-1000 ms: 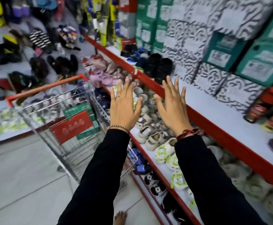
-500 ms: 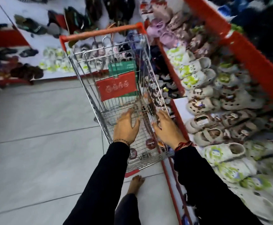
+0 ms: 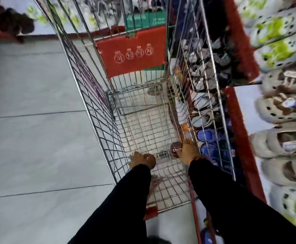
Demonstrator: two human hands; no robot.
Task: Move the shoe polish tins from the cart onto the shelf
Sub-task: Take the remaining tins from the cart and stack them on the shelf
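Both my arms reach down to the wire floor of the shopping cart (image 3: 98, 118). My left hand (image 3: 138, 160) curls over a dark red shoe polish tin (image 3: 150, 159) near the cart's near left corner. On the right side of the cart floor, my right hand (image 3: 189, 152) closes on a second round tin (image 3: 175, 149) with a white label. The picture is blurred, so the fingers are hard to make out. The red-edged shelf (image 3: 237, 111) runs along the cart's right side.
A red child-seat flap (image 3: 133, 53) hangs at the cart's far end. Pale and green clogs (image 3: 281, 110) fill the upper shelf, and blue and white shoes (image 3: 207, 136) the lower one behind the cart's right wall. Grey floor tiles (image 3: 34, 138) lie to the left.
My hands dropped from in front of the shelf into the cart and reached its floor, closing on two tins. The view tipped down and moved closer to the cart.
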